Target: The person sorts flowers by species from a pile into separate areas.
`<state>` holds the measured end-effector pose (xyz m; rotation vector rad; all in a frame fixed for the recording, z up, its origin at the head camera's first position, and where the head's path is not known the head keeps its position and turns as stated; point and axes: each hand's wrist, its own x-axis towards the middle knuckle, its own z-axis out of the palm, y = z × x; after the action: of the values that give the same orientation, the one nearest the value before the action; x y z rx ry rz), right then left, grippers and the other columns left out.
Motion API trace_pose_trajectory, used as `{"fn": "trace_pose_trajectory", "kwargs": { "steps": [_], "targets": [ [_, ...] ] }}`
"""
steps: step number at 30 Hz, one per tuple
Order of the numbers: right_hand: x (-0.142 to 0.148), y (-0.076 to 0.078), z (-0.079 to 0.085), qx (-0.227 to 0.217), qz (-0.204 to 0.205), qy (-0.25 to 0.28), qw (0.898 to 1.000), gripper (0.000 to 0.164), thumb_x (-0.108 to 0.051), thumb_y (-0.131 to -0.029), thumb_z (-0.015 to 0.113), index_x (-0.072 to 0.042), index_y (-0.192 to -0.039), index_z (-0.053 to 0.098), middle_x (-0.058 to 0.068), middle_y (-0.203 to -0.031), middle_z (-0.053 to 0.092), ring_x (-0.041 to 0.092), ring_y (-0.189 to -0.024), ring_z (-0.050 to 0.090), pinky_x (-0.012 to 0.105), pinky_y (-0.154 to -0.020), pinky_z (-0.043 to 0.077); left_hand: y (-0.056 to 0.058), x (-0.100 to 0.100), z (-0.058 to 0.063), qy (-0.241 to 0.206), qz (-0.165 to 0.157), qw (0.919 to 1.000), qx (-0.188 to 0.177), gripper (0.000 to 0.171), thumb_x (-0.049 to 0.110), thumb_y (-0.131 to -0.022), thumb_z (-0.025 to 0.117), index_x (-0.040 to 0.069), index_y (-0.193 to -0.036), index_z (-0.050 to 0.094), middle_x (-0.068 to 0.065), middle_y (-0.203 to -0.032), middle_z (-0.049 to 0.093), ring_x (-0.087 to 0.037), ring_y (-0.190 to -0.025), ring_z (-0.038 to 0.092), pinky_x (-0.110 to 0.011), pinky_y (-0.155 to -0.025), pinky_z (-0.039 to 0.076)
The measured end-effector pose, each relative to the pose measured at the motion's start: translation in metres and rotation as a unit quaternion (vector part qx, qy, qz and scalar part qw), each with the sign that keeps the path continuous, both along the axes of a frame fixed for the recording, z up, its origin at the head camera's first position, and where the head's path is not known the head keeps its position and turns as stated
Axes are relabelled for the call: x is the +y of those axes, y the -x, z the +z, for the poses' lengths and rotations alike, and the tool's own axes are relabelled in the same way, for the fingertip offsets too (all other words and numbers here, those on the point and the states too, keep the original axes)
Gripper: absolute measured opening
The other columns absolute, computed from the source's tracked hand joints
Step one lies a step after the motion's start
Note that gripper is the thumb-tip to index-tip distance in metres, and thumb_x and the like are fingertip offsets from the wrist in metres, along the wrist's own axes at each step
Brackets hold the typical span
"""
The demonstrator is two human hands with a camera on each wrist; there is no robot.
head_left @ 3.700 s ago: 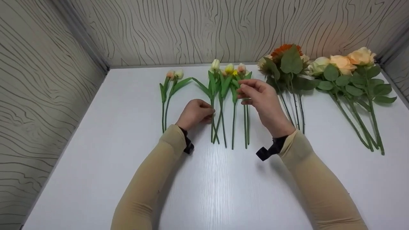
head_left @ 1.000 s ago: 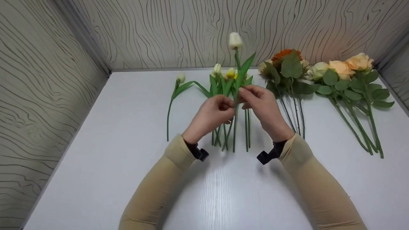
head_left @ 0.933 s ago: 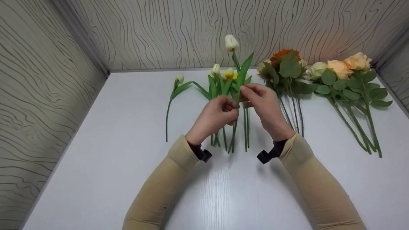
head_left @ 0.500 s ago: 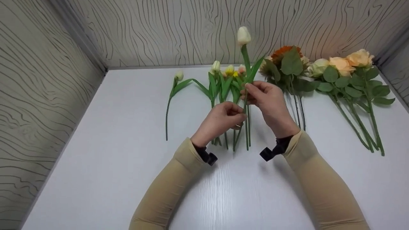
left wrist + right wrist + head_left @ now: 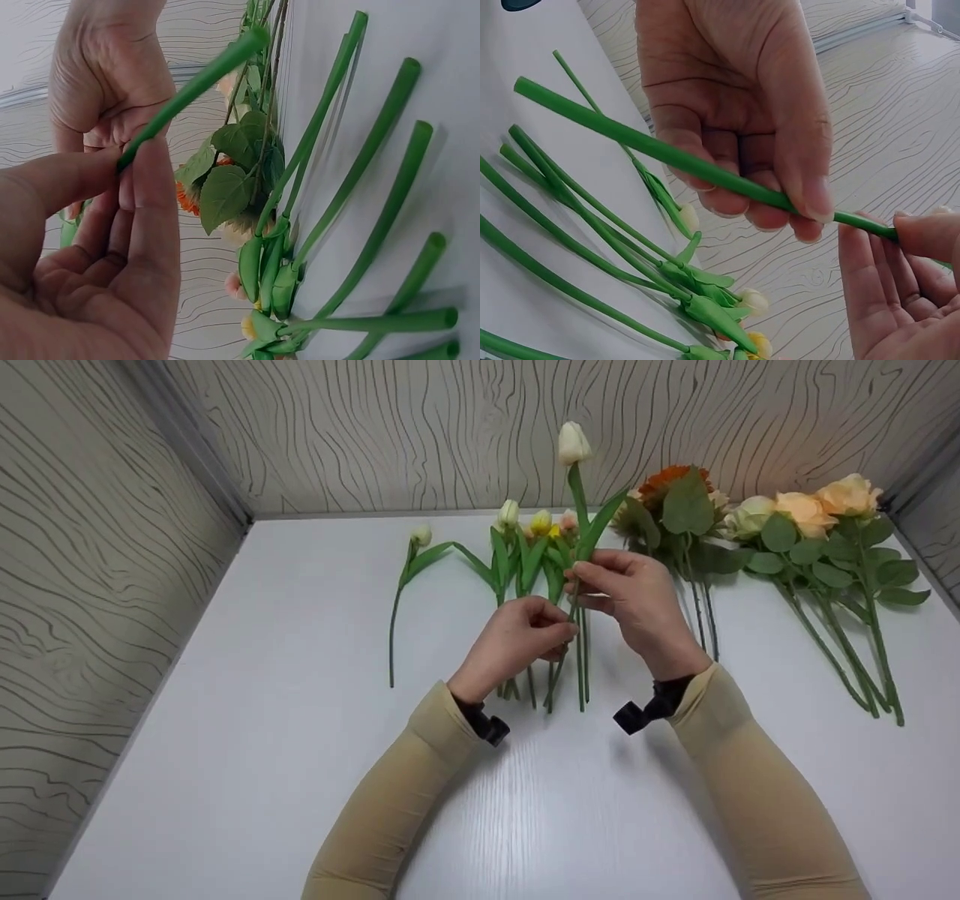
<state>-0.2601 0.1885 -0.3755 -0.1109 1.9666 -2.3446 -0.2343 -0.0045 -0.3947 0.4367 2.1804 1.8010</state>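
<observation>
In the head view a white tulip [image 5: 574,442] stands nearly upright above the table. My right hand [image 5: 634,604] pinches its green stem just below the leaves, between thumb and fingers. Lower on the same stem, my left hand [image 5: 520,641] grips with thumb and forefinger, and the cut end sticks out below. The left wrist view shows that stem [image 5: 202,82] crossing in front of the right hand. Behind both hands lies a row of tulips [image 5: 508,514] with white, yellow and pink heads, their stems partly hidden by the left hand.
One more white tulip [image 5: 421,536] lies apart at the left. At the back right are an orange flower [image 5: 670,480] among dark leaves and several peach and cream roses [image 5: 806,514]. A wood-grain patterned wall [image 5: 375,435] stands along the white table's [image 5: 247,660] far edge.
Of the two tulips at the left, only a white one is still there. A white tulip has come up into both hands and shifted right. The left hand has moved right with it.
</observation>
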Motion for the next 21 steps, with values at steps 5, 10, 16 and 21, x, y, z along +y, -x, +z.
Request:
{"fn": "trace_pose_trajectory", "kwargs": {
  "steps": [5, 10, 16, 21],
  "targets": [
    [-0.003, -0.001, 0.000, 0.001, -0.012, -0.009, 1.000, 0.035, -0.020, -0.092, 0.079, 0.001, -0.119, 0.071, 0.014, -0.103, 0.073, 0.024, -0.092, 0.072, 0.033, -0.082, 0.060, 0.001, -0.001, 0.001, -0.015, 0.006, 0.9998, 0.006, 0.010, 0.017, -0.098, 0.072, 0.009, -0.104, 0.070, -0.006, -0.098, 0.071, -0.021, -0.084, 0.071, -0.034, -0.076, 0.061],
    [-0.005, -0.001, -0.002, 0.003, 0.003, -0.035, 0.999, 0.040, -0.024, -0.094, 0.077, 0.000, -0.125, 0.069, 0.017, -0.110, 0.072, 0.026, -0.096, 0.070, 0.033, -0.085, 0.059, 0.001, -0.004, 0.000, -0.005, 0.006, 0.9999, 0.014, 0.010, 0.016, -0.098, 0.072, 0.008, -0.105, 0.070, -0.006, -0.097, 0.071, -0.022, -0.083, 0.071, -0.034, -0.075, 0.062],
    [-0.004, 0.003, -0.004, 0.009, 0.014, -0.032, 0.999, 0.059, -0.032, -0.101, 0.066, -0.001, -0.149, 0.049, 0.020, -0.138, 0.058, 0.031, -0.117, 0.063, 0.034, -0.097, 0.054, 0.012, -0.019, 0.002, 0.053, 0.023, 0.9982, 0.015, 0.008, 0.017, -0.098, 0.071, 0.009, -0.102, 0.071, -0.006, -0.094, 0.071, -0.020, -0.080, 0.071, -0.034, -0.075, 0.061],
    [-0.002, 0.004, -0.004, 0.017, -0.010, -0.029, 0.999, 0.055, -0.031, -0.104, 0.062, -0.003, -0.149, 0.046, 0.020, -0.142, 0.054, 0.034, -0.124, 0.057, 0.036, -0.099, 0.052, 0.030, -0.030, 0.003, 0.130, 0.042, 0.9906, 0.005, 0.013, 0.016, -0.099, 0.070, 0.004, -0.100, 0.073, -0.008, -0.089, 0.071, -0.019, -0.077, 0.071, -0.033, -0.073, 0.060]
  ]
}}
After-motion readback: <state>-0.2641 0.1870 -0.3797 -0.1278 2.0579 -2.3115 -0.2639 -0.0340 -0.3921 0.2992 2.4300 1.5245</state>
